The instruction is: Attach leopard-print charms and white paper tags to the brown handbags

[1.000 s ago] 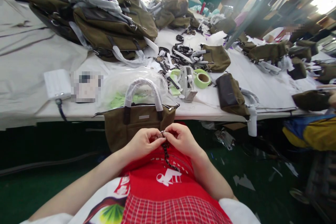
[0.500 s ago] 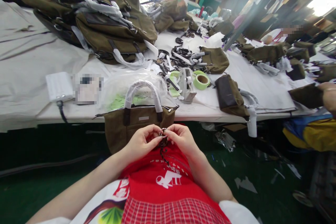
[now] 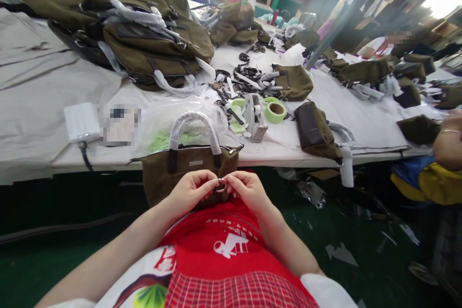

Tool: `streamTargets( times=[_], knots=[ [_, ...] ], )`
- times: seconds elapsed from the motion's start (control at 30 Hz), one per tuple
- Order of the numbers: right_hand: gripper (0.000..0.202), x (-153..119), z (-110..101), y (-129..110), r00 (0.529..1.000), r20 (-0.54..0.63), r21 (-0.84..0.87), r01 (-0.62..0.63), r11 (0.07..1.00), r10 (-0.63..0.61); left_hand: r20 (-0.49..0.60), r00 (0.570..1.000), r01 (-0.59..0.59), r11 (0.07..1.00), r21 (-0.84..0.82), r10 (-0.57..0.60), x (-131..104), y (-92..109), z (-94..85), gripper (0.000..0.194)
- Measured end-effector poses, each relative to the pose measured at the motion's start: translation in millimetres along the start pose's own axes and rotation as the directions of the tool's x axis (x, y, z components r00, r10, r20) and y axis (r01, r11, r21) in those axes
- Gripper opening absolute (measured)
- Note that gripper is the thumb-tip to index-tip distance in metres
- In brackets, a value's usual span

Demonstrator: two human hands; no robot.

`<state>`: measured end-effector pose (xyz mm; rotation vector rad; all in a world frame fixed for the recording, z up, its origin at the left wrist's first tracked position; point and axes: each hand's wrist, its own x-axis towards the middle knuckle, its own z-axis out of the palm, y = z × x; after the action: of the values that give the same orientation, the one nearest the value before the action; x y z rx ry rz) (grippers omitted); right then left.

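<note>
Spanning the scene: white-covered table (image 3: 346, 110). Far left, big heap of olive bags (image 3: 159, 53). Olive handbag (image 3: 159, 178) at the near edge, just beyond the hands, wrapped handles up. Smaller bag (image 3: 315, 130) near right, on the table, strap over the edge. Tape dispenser (image 3: 255, 122) beyond the handbag, slightly right; green tape roll (image 3: 270, 113) just beside it. Left hand (image 3: 189, 191) and right hand (image 3: 249, 191) face each other, thumbs against forefingers, pinching a small metal ring (image 3: 220, 190) from its left and right sides. Ring sits between the fingertips, in front of the handbag; fine detail inside it too small to read. Handling, as judged: brace it with the left, work the right fingertips close to the rim, wrists steady, pressure light and even, since a slick ring could twist loose and drop.
</note>
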<state>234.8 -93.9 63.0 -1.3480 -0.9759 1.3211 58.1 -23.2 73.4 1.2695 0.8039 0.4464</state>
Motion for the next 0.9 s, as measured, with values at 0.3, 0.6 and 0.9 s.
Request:
streamTargets(
  times=[0.3,0.6,0.9],
  knots=[
    [0.034,0.7,-1.5,3.1,0.989,0.01,0.202,-0.144,0.969,0.145,-0.013,0.992,-0.123,0.981,0.153,0.127,2.5,-7.1,3.8,0.031],
    [0.037,5.8,2.1,7.4,0.977,0.045,0.425,-0.207,0.881,0.208,-0.075,0.955,-0.258,0.932,0.255,0.285,5.2,-9.9,4.9,0.018],
    [0.037,7.5,3.6,14.3,0.982,0.039,0.358,-0.188,0.915,0.186,-0.099,0.94,-0.287,0.913,0.291,0.327,7.6,-1.8,3.2,0.016]
  ],
)
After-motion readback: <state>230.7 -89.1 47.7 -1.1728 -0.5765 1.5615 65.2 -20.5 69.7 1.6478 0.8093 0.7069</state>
